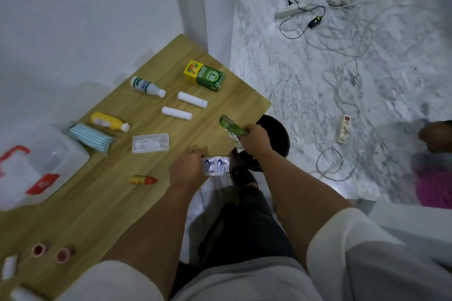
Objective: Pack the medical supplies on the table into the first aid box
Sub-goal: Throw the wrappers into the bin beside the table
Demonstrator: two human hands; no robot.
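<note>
My left hand (187,165) grips a silver-and-blue blister pack (216,165) at the table's near edge. My right hand (255,137) holds a green-and-silver blister strip (231,127) just past the right edge. The clear first aid box (36,168) with red handle and latch sits at the far left. On the wooden table (117,198) lie a white bottle (146,86), a yellow bottle (110,121), two white gauze rolls (192,99) (176,113), a green-yellow carton (204,76), a pack of blue masks (89,138), a clear swab case (151,142) and a small red-yellow tube (143,180).
Two small reddish rolls (39,250) (64,254) and white pieces (9,267) lie at the table's near-left end. A black stool (277,134) stands below my right hand. Cables and a power strip (343,128) lie across the marble floor; another person's hand (435,137) is at the right edge.
</note>
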